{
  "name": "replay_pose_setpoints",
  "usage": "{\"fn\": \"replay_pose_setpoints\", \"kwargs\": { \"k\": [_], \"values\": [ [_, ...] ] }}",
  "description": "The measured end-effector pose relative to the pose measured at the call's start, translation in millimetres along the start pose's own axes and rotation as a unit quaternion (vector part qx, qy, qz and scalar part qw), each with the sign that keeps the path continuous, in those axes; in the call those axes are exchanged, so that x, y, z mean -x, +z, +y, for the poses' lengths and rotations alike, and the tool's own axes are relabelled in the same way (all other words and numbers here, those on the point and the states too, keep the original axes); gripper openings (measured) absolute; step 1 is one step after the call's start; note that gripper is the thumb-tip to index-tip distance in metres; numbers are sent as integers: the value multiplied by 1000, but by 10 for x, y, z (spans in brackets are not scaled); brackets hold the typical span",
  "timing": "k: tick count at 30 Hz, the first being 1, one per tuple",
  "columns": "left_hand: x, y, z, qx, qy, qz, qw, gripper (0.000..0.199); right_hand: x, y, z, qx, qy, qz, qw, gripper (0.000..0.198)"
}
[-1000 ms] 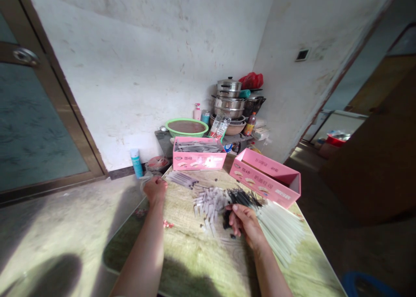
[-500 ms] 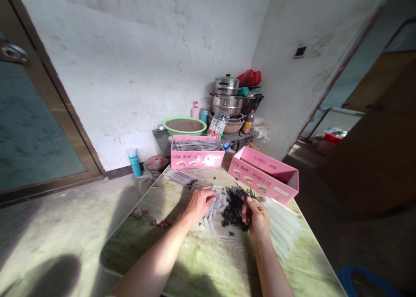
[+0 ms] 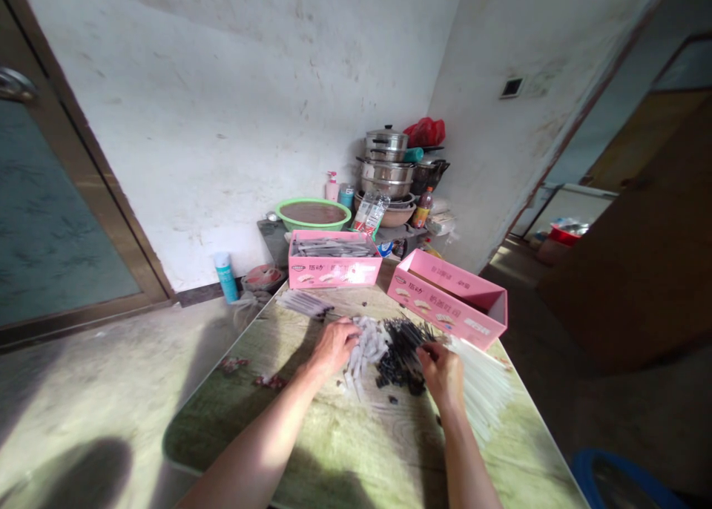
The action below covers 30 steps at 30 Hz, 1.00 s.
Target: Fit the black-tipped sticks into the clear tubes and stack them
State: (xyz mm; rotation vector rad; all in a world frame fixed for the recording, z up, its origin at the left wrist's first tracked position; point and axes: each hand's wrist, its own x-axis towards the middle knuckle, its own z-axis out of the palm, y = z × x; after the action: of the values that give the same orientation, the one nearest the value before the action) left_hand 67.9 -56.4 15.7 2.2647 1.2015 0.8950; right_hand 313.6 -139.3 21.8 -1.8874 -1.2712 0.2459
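My left hand (image 3: 332, 348) rests at the left edge of a heap of small whitish translucent pieces (image 3: 367, 346), fingers curled together; what lies between them is too small to tell. My right hand (image 3: 443, 369) has thumb and fingers pinched at the right side of a pile of thin black sticks with black end pieces (image 3: 405, 353). Whatever it pinches is hidden. Right of that hand, long whitish translucent tubes (image 3: 485, 390) lie side by side. Past my left hand is a small bundle of pale tubes with dark ends (image 3: 303, 303).
At the table's far edge stand a pink box (image 3: 334, 271) full of greyish sticks and a second, tilted pink box (image 3: 450, 301). Behind are a green basin (image 3: 313, 225), stacked steel pots (image 3: 386, 168) and bottles. A blue spray can (image 3: 225, 277) stands on the floor at left.
My right hand has turned slightly and drawn a little to the right, off the black pile's middle. The left hand stays by the whitish pieces. The view has shifted slightly.
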Motion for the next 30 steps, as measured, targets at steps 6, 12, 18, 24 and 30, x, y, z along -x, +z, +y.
{"fn": "replay_pose_setpoints", "kwargs": {
  "k": [6,12,18,24,30],
  "values": [
    [-1,-7,35,22,-3,21,1000,19,54,45,-137,246,11,-148,958,12],
    [25,26,162,83,34,34,995,19,118,109,-248,320,-7,-163,933,15],
    [20,147,292,118,83,12,989,19,78,-44,-244,286,33,-101,952,22],
    [-5,231,520,33,165,-74,983,23,5,-294,-131,330,103,-51,937,23],
    [-129,424,753,-139,250,-143,948,24,3,-348,-116,334,109,-80,933,18]
  ]
}}
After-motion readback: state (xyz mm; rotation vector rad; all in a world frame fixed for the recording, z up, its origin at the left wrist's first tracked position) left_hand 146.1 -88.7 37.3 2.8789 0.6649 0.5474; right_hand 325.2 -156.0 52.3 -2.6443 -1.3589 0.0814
